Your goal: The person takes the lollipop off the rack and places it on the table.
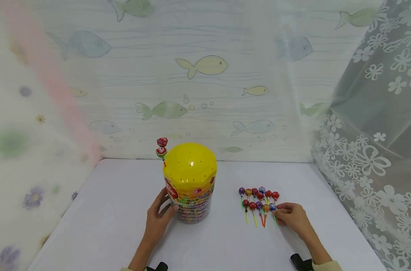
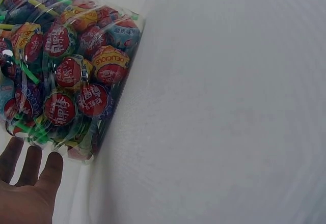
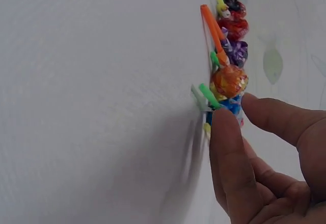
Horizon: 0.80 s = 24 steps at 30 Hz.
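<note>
A clear ribbed jar (image 1: pixel 194 210) full of wrapped lollipops stands upright under a domed yellow lid (image 1: pixel 191 162) dotted with small holes. My left hand (image 1: pixel 159 215) rests against its left side, thumb toward the front; in the left wrist view its fingers (image 2: pixel 49 175) look fairly straight at the jar wall. Two red-wrapped lollipops (image 1: pixel 161 151) stick up at the lid's left edge. On the table to the right lie two rows of lollipops (image 1: pixel 252 206). At the front row's right end, my right hand (image 1: pixel 292 217) pinches a blue-wrapped lollipop (image 3: pixel 230 105) between thumb and finger.
A white cloth covers the table (image 1: pixel 100 222). Behind it hangs a fish-print curtain (image 1: pixel 205 94), with a flowered curtain (image 1: pixel 29 150) at the left and sheer white-flowered fabric (image 1: pixel 371 158) at the right.
</note>
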### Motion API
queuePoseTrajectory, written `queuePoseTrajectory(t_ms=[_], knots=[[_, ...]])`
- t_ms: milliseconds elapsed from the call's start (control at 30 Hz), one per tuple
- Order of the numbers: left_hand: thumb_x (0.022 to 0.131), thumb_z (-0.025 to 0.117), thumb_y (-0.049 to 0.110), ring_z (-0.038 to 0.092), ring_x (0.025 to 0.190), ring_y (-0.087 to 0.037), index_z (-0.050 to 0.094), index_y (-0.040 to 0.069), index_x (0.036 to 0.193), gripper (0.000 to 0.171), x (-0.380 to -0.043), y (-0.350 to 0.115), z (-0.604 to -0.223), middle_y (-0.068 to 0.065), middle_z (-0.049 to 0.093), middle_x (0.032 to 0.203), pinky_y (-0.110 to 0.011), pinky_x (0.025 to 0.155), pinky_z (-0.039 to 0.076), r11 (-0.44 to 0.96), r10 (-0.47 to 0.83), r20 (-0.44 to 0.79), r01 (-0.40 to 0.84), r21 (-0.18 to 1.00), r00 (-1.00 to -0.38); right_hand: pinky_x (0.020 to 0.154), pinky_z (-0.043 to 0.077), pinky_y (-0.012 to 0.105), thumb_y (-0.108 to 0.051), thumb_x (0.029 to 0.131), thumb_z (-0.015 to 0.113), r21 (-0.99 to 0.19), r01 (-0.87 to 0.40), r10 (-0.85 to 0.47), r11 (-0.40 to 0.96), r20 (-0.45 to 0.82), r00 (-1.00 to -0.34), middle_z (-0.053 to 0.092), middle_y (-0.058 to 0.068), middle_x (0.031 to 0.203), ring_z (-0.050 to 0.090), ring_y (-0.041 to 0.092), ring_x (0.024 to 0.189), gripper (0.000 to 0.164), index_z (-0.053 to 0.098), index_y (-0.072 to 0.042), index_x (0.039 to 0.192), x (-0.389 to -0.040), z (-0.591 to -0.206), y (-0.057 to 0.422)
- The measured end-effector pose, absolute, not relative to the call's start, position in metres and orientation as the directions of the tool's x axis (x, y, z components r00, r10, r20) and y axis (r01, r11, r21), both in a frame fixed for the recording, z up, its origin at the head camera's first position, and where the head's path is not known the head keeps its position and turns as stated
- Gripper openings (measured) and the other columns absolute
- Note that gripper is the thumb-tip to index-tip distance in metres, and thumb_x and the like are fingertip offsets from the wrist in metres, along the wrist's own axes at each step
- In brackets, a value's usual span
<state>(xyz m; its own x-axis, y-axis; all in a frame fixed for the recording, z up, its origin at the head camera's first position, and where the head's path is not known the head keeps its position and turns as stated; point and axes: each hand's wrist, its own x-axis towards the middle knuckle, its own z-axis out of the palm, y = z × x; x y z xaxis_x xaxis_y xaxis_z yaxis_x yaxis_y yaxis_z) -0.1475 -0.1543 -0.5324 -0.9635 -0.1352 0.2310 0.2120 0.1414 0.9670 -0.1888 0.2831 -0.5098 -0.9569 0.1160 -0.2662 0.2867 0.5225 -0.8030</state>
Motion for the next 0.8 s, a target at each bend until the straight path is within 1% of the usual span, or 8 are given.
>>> queuePoseTrajectory(t_ms=[167,300,367,467,533,600,667,800], knots=[[0.093,0.074,0.012,0.050,0.134,-0.011,0.038,0.020,0.157,0.075,-0.147,-0.154,-0.531,-0.001,0.046,0.155,-0.036,0.113,0.046,0.140,-0.142,0.218,0.199,0.970,-0.966,0.067,0.064,0.032,-0.012,0.095,0.068,-0.797,0.223,0.078,0.561,-0.218,-0.973,0.072,0.012,0.094,0.070,0.020,0.079,0.040,0.060,0.015,0.124,-0.183,-0.494,0.284],[0.093,0.074,0.013,0.050,0.134,-0.011,0.037,0.018,0.158,0.074,-0.147,-0.154,-0.533,-0.004,0.045,0.156,-0.038,0.113,0.045,0.152,-0.142,0.229,0.208,0.966,-0.963,0.072,0.064,0.031,-0.013,0.098,0.067,-0.816,0.116,0.015,0.566,-0.131,-0.991,0.071,0.016,0.103,0.071,0.026,0.089,0.041,0.058,0.013,0.129,-0.177,-0.478,0.281],[0.094,0.074,0.013,0.050,0.134,-0.011,0.038,0.018,0.158,0.074,-0.147,-0.154,-0.534,-0.004,0.045,0.157,-0.040,0.113,0.045,0.154,-0.143,0.236,0.214,0.965,-0.961,0.075,0.064,0.028,-0.013,0.098,0.066,-0.826,0.044,-0.012,0.561,-0.062,-0.998,0.071,0.016,0.106,0.071,0.024,0.093,0.040,0.059,0.010,0.130,-0.175,-0.470,0.277],[0.094,0.073,0.013,0.050,0.133,-0.011,0.037,0.018,0.158,0.073,-0.147,-0.153,-0.533,-0.005,0.045,0.157,-0.040,0.113,0.045,0.158,-0.141,0.248,0.225,0.961,-0.959,0.079,0.060,0.020,-0.013,0.099,0.066,-0.832,-0.090,-0.048,0.547,0.076,-0.996,0.071,0.016,0.110,0.069,0.012,0.097,0.034,0.063,0.004,0.128,-0.171,-0.458,0.266],[0.094,0.073,0.012,0.050,0.133,-0.011,0.038,0.017,0.158,0.073,-0.148,-0.153,-0.533,-0.006,0.045,0.157,-0.040,0.113,0.046,0.157,-0.140,0.253,0.231,0.960,-0.957,0.081,0.058,0.016,-0.013,0.099,0.066,-0.838,-0.167,-0.070,0.520,0.153,-0.986,0.071,0.015,0.111,0.066,0.005,0.098,0.030,0.065,0.001,0.126,-0.169,-0.450,0.256],[0.094,0.073,0.012,0.050,0.133,-0.010,0.037,0.018,0.158,0.073,-0.148,-0.154,-0.534,-0.006,0.045,0.157,-0.039,0.113,0.046,0.156,-0.138,0.252,0.231,0.960,-0.958,0.085,0.056,0.013,-0.011,0.099,0.066,-0.847,-0.241,-0.094,0.474,0.224,-0.970,0.071,0.016,0.111,0.065,0.002,0.099,0.027,0.066,0.000,0.124,-0.167,-0.444,0.245],[0.094,0.073,0.012,0.049,0.133,-0.008,0.037,0.019,0.158,0.074,-0.149,-0.154,-0.534,-0.005,0.045,0.157,-0.037,0.113,0.046,0.151,-0.136,0.245,0.224,0.963,-0.960,0.087,0.055,0.011,-0.009,0.098,0.067,-0.859,-0.298,-0.118,0.416,0.274,-0.954,0.071,0.017,0.111,0.066,0.002,0.100,0.026,0.066,0.000,0.123,-0.165,-0.438,0.233],[0.094,0.073,0.012,0.049,0.133,-0.007,0.037,0.020,0.158,0.074,-0.149,-0.154,-0.533,-0.003,0.045,0.157,-0.034,0.113,0.046,0.147,-0.139,0.232,0.211,0.966,-0.963,0.089,0.056,0.014,-0.004,0.097,0.067,-0.872,-0.389,-0.155,0.298,0.358,-0.921,0.071,0.017,0.109,0.067,0.007,0.101,0.026,0.066,0.000,0.122,-0.162,-0.427,0.203]])
